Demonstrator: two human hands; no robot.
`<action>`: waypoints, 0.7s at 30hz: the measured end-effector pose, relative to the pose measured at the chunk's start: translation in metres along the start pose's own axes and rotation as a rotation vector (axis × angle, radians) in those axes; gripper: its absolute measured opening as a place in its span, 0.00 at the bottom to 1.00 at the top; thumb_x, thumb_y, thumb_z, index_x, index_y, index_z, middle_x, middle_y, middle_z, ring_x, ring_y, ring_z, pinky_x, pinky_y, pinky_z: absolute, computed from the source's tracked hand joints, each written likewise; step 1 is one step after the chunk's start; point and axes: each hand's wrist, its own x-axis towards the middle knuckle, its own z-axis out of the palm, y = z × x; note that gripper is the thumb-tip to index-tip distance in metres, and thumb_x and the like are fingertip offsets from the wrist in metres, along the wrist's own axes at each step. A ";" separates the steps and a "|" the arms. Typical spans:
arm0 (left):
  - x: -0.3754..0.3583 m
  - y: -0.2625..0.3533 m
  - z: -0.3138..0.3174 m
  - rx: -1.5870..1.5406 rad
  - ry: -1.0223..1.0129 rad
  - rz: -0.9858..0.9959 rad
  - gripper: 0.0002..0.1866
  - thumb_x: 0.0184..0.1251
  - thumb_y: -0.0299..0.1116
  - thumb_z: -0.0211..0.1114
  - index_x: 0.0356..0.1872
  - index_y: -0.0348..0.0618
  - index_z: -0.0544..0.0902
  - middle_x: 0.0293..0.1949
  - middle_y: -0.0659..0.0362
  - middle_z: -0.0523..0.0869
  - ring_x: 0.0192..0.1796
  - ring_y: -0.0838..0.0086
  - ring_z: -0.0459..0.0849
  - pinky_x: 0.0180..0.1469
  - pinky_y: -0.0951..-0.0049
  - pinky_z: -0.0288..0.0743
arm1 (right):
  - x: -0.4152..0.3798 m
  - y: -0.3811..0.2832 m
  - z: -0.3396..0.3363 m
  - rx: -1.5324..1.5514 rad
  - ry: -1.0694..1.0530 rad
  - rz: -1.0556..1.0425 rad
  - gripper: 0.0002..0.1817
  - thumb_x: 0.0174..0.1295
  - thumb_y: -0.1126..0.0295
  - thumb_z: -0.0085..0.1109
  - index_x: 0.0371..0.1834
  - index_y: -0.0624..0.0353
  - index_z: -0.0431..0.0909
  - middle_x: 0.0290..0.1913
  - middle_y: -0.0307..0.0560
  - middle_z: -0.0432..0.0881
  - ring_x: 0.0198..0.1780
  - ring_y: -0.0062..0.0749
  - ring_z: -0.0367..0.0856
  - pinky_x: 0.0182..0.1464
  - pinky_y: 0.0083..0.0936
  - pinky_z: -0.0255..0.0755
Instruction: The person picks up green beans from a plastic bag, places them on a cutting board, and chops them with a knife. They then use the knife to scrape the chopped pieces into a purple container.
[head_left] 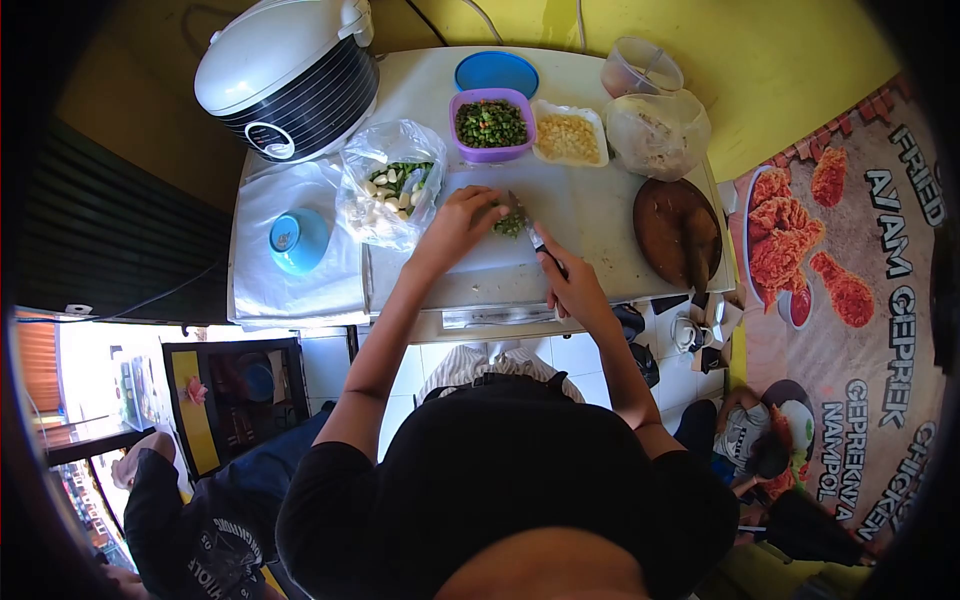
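Observation:
My right hand (572, 282) is wrapped round the dark handle of a knife (528, 225). The blade points up and to the left, beside a small heap of chopped green pieces (509, 223) on the worktop. Just left of the blade is my left hand (465, 225), its fingers drawn together near the knife tip; what they hold, if anything, is too small to make out. Behind my hands stands a purple container (492, 154) of chopped green vegetables with some red bits. A clear plastic bag (430, 165) with garlic and green pieces lies to the left.
On the worktop (450, 290) are a blue bowl (298, 241), rice cooker (290, 75), blue lid (497, 75), tray of pale pieces (570, 136), cloudy bag (658, 134), clear tub (642, 66) and brown mortar with pestle (660, 232). Other people are at lower left and lower right.

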 end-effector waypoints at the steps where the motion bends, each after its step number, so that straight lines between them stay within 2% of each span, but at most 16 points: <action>1: -0.002 0.005 -0.002 0.031 -0.031 0.013 0.19 0.63 0.35 0.67 0.53 0.37 0.80 0.54 0.46 0.80 0.52 0.52 0.81 0.56 0.63 0.74 | -0.001 0.000 -0.001 0.001 -0.001 0.000 0.25 0.73 0.65 0.47 0.73 0.42 0.62 0.14 0.38 0.70 0.13 0.17 0.69 0.15 0.20 0.66; 3: -0.009 0.013 -0.004 0.064 -0.060 0.022 0.22 0.61 0.35 0.69 0.54 0.37 0.80 0.54 0.47 0.80 0.51 0.53 0.81 0.55 0.63 0.75 | -0.004 0.001 -0.001 0.034 -0.009 0.030 0.25 0.73 0.65 0.47 0.73 0.42 0.62 0.15 0.38 0.71 0.13 0.17 0.69 0.15 0.20 0.65; 6: -0.016 0.020 0.003 -0.102 -0.094 -0.088 0.25 0.56 0.33 0.72 0.56 0.37 0.79 0.52 0.48 0.79 0.51 0.56 0.82 0.53 0.64 0.77 | -0.005 0.003 -0.003 0.054 -0.050 0.040 0.25 0.73 0.65 0.47 0.74 0.42 0.62 0.16 0.38 0.71 0.14 0.17 0.69 0.14 0.19 0.65; 9: -0.014 0.016 0.017 -0.153 0.019 -0.097 0.27 0.55 0.31 0.73 0.57 0.37 0.78 0.51 0.49 0.79 0.49 0.59 0.83 0.50 0.65 0.78 | 0.001 0.001 0.000 0.045 -0.044 0.010 0.26 0.73 0.65 0.47 0.74 0.41 0.61 0.16 0.38 0.71 0.14 0.16 0.69 0.15 0.19 0.65; 14: -0.019 0.017 0.027 -0.123 0.147 -0.127 0.23 0.56 0.32 0.72 0.54 0.38 0.81 0.50 0.50 0.81 0.46 0.59 0.84 0.48 0.65 0.78 | 0.002 0.001 0.005 -0.009 -0.033 -0.014 0.26 0.73 0.65 0.47 0.74 0.39 0.60 0.16 0.37 0.70 0.14 0.17 0.69 0.15 0.19 0.66; 21: -0.017 0.017 0.025 -0.146 0.167 -0.121 0.17 0.58 0.31 0.71 0.50 0.40 0.85 0.47 0.52 0.84 0.43 0.61 0.85 0.46 0.67 0.78 | 0.003 0.004 0.007 -0.126 -0.004 -0.086 0.26 0.73 0.64 0.48 0.74 0.36 0.60 0.14 0.39 0.68 0.13 0.19 0.68 0.17 0.23 0.67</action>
